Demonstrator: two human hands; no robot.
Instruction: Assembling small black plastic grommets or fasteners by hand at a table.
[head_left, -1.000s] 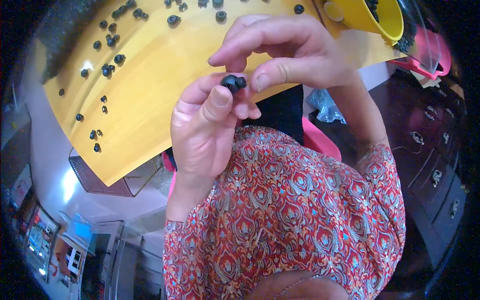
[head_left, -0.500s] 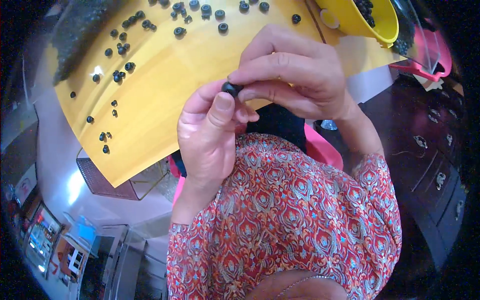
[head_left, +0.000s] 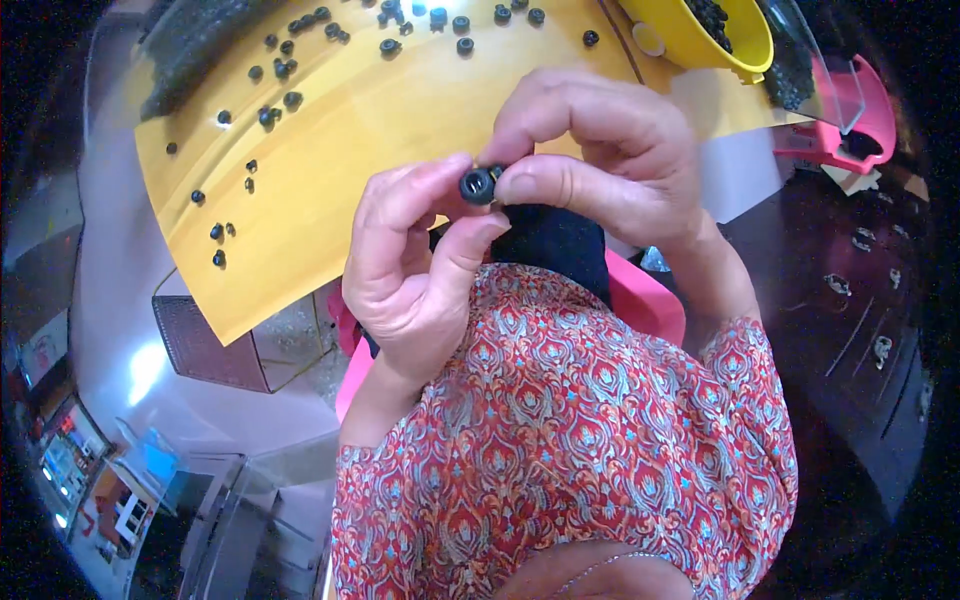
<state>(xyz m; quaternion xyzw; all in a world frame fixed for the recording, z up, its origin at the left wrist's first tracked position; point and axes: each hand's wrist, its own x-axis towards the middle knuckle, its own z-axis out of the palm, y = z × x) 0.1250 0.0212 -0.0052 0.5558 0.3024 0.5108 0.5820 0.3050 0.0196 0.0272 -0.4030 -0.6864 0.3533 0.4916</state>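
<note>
A small black wheel-like part (head_left: 477, 187), round with a hollow face, is held up between both hands in front of my chest. My left hand (head_left: 410, 260) has its index finger and thumb on either side of it, fingers curled. My right hand (head_left: 620, 165) pinches its right end between thumb and index finger, where a smaller dark piece shows; the fingertips partly hide how the two join. Beyond the hands, several loose black parts (head_left: 389, 47) of similar shape lie scattered over the yellow tabletop (head_left: 330, 150).
A yellow tub (head_left: 680, 40) filled with dark small parts stands at the far right. Beside it is a clear container (head_left: 820, 70) and a pink chair (head_left: 870, 110). A dark heap (head_left: 200, 50) sits at the far left. To the right is dark drawer furniture (head_left: 800, 310).
The black part has turned so its hollow face shows. My left thumb has dropped lower, my right thumb has shifted onto the part, and the view has moved slightly.
</note>
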